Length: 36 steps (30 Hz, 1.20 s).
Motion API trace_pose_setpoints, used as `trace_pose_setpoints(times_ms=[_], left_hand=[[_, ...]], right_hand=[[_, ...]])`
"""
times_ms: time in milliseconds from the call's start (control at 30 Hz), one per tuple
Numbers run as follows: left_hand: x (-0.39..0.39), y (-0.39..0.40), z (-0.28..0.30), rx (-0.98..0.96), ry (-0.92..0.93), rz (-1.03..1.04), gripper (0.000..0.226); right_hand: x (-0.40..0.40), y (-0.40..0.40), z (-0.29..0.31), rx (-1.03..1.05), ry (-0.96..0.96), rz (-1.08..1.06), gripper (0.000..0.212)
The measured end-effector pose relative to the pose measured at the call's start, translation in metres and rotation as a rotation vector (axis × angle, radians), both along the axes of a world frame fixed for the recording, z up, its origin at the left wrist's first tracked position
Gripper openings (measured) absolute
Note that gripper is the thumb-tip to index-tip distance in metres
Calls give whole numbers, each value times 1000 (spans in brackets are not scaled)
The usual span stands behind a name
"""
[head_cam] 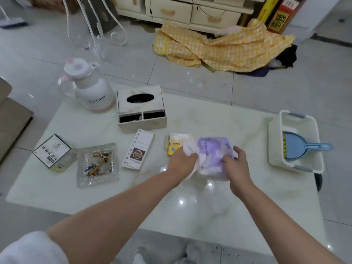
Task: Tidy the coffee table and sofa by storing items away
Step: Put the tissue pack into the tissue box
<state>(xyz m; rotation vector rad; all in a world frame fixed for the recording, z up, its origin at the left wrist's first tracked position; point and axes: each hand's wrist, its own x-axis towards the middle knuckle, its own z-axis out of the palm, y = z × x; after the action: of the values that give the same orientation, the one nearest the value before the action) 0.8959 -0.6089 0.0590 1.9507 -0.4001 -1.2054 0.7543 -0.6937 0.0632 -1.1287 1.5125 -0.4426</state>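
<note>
— What lay on the white marble-look coffee table (209, 216) when you stood there, starting from the left?

— A small black-and-white printed carton (53, 152), tipped on its side, near the left edge. Just beside it sat a square clear glass ashtray (97, 164) with cigarette butts in it. Behind those stood a white jug with a pink base and lid (89, 90), upright, and next to it a cream tissue-box organiser (142, 109) with an oval slot on top and two open front compartments. In front of the organiser lay a narrow white box with a brown emblem (138, 149), its long axis running from the person towards the far side.

— And the thing being handled?

— A soft purple-and-white plastic pack of tissues (215, 155), right of centre. It looked crumpled and partly slack, its long axis running roughly away from the person, printed lettering running up its side. A small yellow-and-white packet (176, 143) lay touching its left side.

— The hands?

— Both were on the pack. The left hand (182, 161) was closed round white tissue at its left edge; the right hand (235, 164) gripped the right side, thumb raised. The picture was blurred there, so I couldn't tell more.

— Anything further right?

— A white rectangular plastic basket (274, 149) by the right edge, holding a blue dustpan (299, 146) whose handle stuck out over the rim to the right.
</note>
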Motion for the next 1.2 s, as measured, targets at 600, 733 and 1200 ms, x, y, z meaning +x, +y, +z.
trace_pose_setpoints(times_ms=[600, 733, 1200], left_hand=[[72, -81, 2, 66, 287, -150, 27], [88, -76, -10, 178, -292, -109, 17], [247, -16, -34, 149, 33, 425, 32]], right_hand=[[95, -44, -26, 51, -196, 344, 47], [129, -27, -28, -36, -164, 326, 53], [246, -62, -32, -252, 299, 610, 42]])
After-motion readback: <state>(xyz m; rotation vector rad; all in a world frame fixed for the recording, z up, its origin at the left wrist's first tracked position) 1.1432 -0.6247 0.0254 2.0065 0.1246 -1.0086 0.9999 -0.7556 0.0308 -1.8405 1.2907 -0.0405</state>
